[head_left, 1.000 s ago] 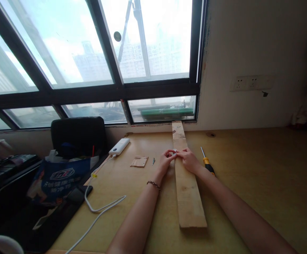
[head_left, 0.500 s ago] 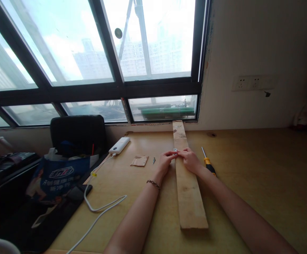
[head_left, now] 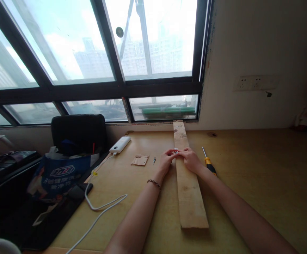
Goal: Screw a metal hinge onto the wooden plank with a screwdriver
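Note:
A long wooden board [head_left: 190, 190] lies lengthwise on the table, its far end near the window. Over its left edge, my left hand [head_left: 167, 160] is closed, pinching a small metal bracket [head_left: 176, 150] with holes in it. My right hand [head_left: 191, 159] rests across the board with its fingertips closed on the same small bracket. The fingers partly cover the bracket, so its full shape is hidden. To the right of my right hand lies a screwdriver [head_left: 209, 165] with a yellow and black handle. Left of the board are some small screws [head_left: 154, 160].
A thin square wood piece [head_left: 140, 159] lies left of the screws. Farther left is a white power bank [head_left: 120, 145] with a white cable [head_left: 100, 210] trailing toward the front. A black chair [head_left: 78, 134] holding a blue bag [head_left: 60, 176] stands beyond the table's left edge.
The view shifts very slightly. Both hands stay at the same spot on the board, and the small bracket between the fingers appears slightly turned, showing its holes more.

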`<act>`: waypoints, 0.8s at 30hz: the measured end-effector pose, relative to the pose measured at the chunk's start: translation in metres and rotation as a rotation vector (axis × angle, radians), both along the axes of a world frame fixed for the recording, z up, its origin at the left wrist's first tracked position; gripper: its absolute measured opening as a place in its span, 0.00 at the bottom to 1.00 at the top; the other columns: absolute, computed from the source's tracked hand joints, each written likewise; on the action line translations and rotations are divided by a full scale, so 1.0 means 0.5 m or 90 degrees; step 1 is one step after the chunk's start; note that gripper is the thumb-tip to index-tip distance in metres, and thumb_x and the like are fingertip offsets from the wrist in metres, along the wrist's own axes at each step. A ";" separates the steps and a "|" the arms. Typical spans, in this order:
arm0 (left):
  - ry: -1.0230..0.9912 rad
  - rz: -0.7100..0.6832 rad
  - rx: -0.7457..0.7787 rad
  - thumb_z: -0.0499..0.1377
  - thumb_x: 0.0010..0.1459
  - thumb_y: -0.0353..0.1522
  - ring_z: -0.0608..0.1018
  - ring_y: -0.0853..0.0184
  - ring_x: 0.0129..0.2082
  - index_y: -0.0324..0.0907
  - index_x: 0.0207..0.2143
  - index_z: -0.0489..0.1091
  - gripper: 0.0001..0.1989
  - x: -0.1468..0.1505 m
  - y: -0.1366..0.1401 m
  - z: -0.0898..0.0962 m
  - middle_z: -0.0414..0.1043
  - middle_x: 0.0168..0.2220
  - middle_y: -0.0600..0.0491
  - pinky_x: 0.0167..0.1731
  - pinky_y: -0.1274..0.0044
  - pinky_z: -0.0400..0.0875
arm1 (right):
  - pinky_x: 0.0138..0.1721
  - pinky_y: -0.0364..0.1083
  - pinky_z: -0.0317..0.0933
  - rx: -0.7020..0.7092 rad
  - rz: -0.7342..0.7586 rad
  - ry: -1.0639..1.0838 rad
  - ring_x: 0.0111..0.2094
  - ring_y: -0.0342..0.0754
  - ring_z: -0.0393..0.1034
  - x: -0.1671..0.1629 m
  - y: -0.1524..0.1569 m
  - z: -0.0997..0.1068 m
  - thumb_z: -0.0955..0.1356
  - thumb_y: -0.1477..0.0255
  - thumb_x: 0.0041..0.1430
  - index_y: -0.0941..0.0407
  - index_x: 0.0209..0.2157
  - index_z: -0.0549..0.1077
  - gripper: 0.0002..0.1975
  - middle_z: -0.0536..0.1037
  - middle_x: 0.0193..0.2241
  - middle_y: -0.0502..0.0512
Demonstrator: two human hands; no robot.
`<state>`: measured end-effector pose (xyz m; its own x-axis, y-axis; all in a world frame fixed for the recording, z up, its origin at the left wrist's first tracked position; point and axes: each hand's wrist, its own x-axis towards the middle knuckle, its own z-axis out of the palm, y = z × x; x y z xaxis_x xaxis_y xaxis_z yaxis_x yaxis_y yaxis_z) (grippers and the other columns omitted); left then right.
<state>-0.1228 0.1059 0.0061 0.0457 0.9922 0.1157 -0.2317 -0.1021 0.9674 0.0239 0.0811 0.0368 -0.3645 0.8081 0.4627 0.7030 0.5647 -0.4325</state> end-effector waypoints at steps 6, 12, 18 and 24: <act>-0.012 -0.002 0.014 0.67 0.34 0.37 0.60 0.77 0.18 0.37 0.24 0.74 0.14 0.001 -0.002 0.001 0.70 0.22 0.53 0.19 0.81 0.49 | 0.44 0.45 0.59 0.007 -0.001 -0.001 0.41 0.47 0.62 0.001 0.004 -0.005 0.60 0.82 0.54 0.54 0.45 0.72 0.20 0.75 0.44 0.51; -0.059 -0.008 -0.014 0.67 0.34 0.37 0.56 0.80 0.15 0.36 0.27 0.74 0.16 0.003 0.003 -0.003 0.68 0.20 0.55 0.16 0.81 0.45 | 0.45 0.45 0.59 0.019 0.007 0.000 0.41 0.47 0.62 0.002 0.004 -0.005 0.59 0.83 0.53 0.52 0.46 0.71 0.22 0.74 0.44 0.49; -0.261 0.003 -0.069 0.66 0.38 0.37 0.48 0.81 0.12 0.38 0.29 0.68 0.16 -0.021 0.022 -0.005 0.46 0.13 0.65 0.13 0.82 0.38 | 0.46 0.46 0.58 0.012 0.001 -0.006 0.42 0.47 0.62 0.003 0.008 -0.009 0.59 0.85 0.51 0.52 0.46 0.71 0.24 0.73 0.47 0.50; -0.268 0.006 -0.089 0.57 0.45 0.37 0.50 0.81 0.10 0.40 0.20 0.58 0.11 -0.025 0.030 -0.010 0.51 0.14 0.62 0.12 0.82 0.40 | 0.45 0.45 0.58 0.020 -0.005 -0.010 0.42 0.47 0.62 0.004 0.011 -0.014 0.59 0.85 0.51 0.52 0.46 0.72 0.23 0.73 0.46 0.49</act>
<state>-0.1351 0.1209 0.0013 0.0150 0.9998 -0.0128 -0.6081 0.0193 0.7936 0.0256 0.0867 0.0296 -0.3659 0.7957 0.4826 0.7141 0.5726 -0.4028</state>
